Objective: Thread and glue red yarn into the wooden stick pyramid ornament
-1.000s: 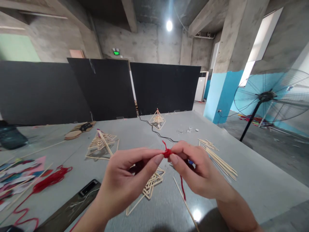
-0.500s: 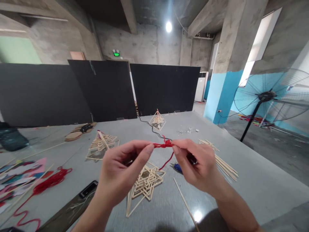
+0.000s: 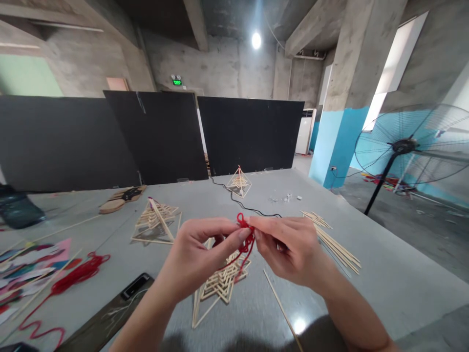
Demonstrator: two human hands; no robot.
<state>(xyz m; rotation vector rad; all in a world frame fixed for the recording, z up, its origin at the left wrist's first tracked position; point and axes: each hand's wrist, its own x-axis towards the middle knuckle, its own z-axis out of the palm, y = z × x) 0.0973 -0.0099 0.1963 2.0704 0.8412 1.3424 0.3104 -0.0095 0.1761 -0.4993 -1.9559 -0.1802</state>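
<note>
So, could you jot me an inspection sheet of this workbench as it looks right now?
Surface: grey table, matte.
Job's things: red yarn pinched between both hands, above a flat stick star.
Clutter: stick pyramid, loose sticks, red skein, coloured papers.
Hands: left hand and right hand both pinch the yarn, fingertips nearly meeting.
Cables: black cable across the far side.
Surroundings: black panels, standing fan, concrete walls.

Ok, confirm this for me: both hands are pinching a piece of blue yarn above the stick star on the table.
Not quite: it is red yarn, not blue. The head view shows the left hand and the right hand pinching it above the stick star on the table.
</note>
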